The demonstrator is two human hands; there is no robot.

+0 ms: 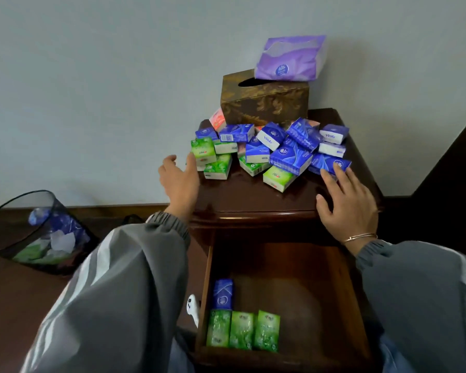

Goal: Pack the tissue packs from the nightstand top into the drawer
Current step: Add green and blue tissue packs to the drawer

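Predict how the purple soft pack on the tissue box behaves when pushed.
The purple soft pack probably dents easily: its film wrap looks crinkled. It sits tilted on the tissue box, so it may slide off.

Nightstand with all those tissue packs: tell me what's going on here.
A person is moving tissue packs off the nightstand top into the open drawer below. The left hand reaches, open, for a green pack at the left edge of the pile; the right hand lays its fingertips on a blue pack at the right. Neither has lifted anything. The drawer holds four: three green ones in a row, a blue one behind them. Most packs lie on top.
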